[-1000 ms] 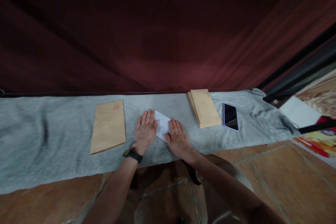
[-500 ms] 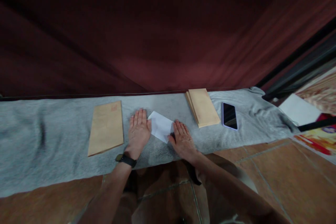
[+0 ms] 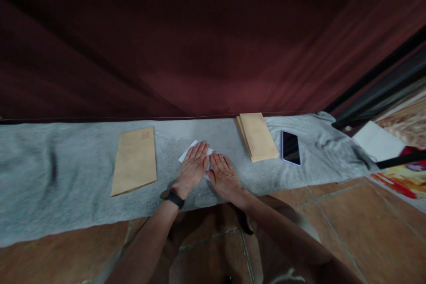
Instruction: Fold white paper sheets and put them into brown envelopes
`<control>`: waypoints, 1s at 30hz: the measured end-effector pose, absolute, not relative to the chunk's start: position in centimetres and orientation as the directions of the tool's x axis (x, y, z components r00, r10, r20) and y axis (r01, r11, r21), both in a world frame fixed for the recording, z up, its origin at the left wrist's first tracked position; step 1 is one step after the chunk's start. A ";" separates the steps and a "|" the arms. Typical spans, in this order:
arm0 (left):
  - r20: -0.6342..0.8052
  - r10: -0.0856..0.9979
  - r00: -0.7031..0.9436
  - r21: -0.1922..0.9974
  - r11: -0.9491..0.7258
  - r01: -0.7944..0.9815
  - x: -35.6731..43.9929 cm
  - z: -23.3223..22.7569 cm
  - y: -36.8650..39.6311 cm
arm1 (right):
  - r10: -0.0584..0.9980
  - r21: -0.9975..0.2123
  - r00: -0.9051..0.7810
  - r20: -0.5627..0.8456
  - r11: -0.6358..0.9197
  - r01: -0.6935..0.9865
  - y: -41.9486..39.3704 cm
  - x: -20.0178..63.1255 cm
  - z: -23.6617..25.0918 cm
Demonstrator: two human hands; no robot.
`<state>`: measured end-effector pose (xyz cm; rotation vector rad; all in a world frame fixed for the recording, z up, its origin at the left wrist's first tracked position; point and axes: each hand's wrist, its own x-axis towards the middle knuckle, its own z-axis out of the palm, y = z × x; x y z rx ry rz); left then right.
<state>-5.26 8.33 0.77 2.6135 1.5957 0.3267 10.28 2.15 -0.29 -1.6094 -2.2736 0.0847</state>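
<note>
A folded sheet of white paper [image 3: 184, 156] lies on the grey cloth, mostly covered by my hands. My left hand [image 3: 194, 164] rests flat across it, fingers stretched out and pointing away from me. Close beside it, my right hand [image 3: 225, 175] also lies flat, palm down, over the paper's right part. Only a left corner and small strips between the hands show white. To the left is a single brown envelope [image 3: 136, 159]. A stack of brown envelopes [image 3: 258, 135] lies to the right of my right hand.
The grey cloth [image 3: 83, 168] runs along a dark red curtain [image 3: 206, 53]. A phone [image 3: 290, 147] with a purple case lies right of the envelope stack. At the far right are a white sheet [image 3: 379, 141] and a colourful printed sheet [image 3: 404, 179]. Tiled floor [image 3: 336, 217] borders the near edge.
My left hand has moved right, from beside the paper onto it. More of the paper's left side now shows beyond that hand. My right hand has shifted slightly left over the paper.
</note>
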 end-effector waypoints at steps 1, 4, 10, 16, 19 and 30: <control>0.156 0.894 0.420 0.164 -0.443 0.881 -5.4 0.8 8.4 | 0.926 -0.246 -0.284 0.249 0.344 0.906 2.1 10.4 -0.3; 0.170 0.917 0.360 0.167 -0.387 0.907 -5.9 0.9 8.4 | 0.933 -0.245 -0.268 0.239 0.325 0.914 1.9 10.8 -0.3; 0.165 0.944 0.286 0.145 -0.310 0.940 -7.0 0.6 8.6 | 0.940 -0.250 -0.256 0.227 0.310 0.917 1.6 11.7 0.0; 0.159 0.964 0.214 0.143 -0.237 0.961 -7.9 0.5 8.5 | 0.943 -0.239 -0.246 0.226 0.298 0.924 1.3 12.3 0.2; 0.180 0.965 0.191 0.137 -0.217 0.966 -8.5 0.3 8.5 | 0.943 -0.240 -0.243 0.227 0.296 0.925 1.3 12.5 0.2; 0.293 0.946 0.139 0.163 -0.192 0.968 -9.0 1.3 8.0 | 0.944 -0.285 -0.224 0.244 0.290 0.914 1.7 12.7 0.7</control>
